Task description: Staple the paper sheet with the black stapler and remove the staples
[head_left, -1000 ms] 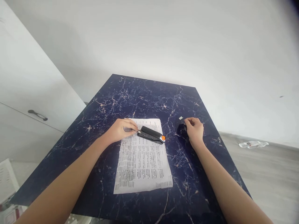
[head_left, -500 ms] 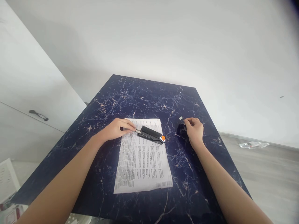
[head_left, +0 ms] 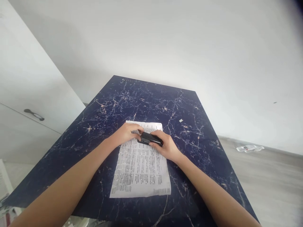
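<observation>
A printed sheet of paper [head_left: 141,164] lies on the dark blue marbled table [head_left: 151,101]. A black stapler [head_left: 148,138] rests on the paper's upper part. My right hand [head_left: 165,145] is wrapped round the stapler's right end, fingers closed on it. My left hand [head_left: 126,133] lies on the paper's upper left part, its fingertips curled against the stapler's left tip.
A small white scrap [head_left: 181,120] lies on the table to the right of the paper. A white cabinet with a dark handle [head_left: 33,114] stands at the left. A clear plastic item [head_left: 247,148] lies on the grey floor at the right.
My right hand left the spot near the white scrap, moved left and closed on the stapler. The left hand stays at the stapler's left tip.
</observation>
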`<state>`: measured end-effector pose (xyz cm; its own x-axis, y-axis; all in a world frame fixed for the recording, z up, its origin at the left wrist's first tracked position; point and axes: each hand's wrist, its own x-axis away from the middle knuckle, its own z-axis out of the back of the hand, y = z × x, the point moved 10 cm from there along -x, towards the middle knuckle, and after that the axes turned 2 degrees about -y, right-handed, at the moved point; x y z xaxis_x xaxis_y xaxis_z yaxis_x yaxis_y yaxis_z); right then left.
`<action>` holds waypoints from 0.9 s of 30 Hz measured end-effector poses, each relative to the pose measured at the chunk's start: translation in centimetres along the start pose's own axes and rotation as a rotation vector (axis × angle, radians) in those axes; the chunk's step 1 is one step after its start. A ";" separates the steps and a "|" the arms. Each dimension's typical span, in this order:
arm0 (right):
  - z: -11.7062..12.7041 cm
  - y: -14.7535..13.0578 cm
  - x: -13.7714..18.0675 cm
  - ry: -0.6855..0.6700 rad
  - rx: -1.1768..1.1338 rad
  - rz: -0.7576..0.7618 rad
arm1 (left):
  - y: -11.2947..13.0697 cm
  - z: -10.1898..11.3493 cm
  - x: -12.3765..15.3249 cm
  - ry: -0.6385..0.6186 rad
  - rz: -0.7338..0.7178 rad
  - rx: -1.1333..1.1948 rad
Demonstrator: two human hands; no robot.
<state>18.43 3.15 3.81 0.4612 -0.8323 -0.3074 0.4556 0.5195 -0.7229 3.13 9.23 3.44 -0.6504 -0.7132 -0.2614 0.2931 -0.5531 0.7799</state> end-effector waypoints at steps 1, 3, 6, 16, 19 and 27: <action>0.0 0.2 0.0 -0.002 -0.014 -0.001 | 0.4 -0.3 -0.2 0.006 -0.024 -0.011; 0.1 0.4 -0.1 -0.009 -0.043 -0.009 | 0.8 -0.6 -0.4 0.012 -0.053 -0.026; 0.4 0.4 -0.1 -0.008 -0.103 -0.027 | 1.1 -0.2 -0.5 0.070 -0.076 0.024; 7.4 2.7 1.9 0.445 0.232 -0.244 | -1.5 0.0 -0.3 0.076 0.134 -0.362; 10.6 5.4 3.0 0.539 0.347 -0.344 | -1.6 -1.2 -0.2 -0.001 0.110 -0.505; 9.8 7.4 2.2 0.008 -0.020 -0.255 | -0.2 1.9 0.3 0.222 0.123 -0.560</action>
<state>30.26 7.04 3.87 0.3275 -0.9374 -0.1186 0.5408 0.2889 -0.7900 1.56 9.98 4.30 -0.4442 -0.8258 -0.3475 0.7199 -0.5599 0.4102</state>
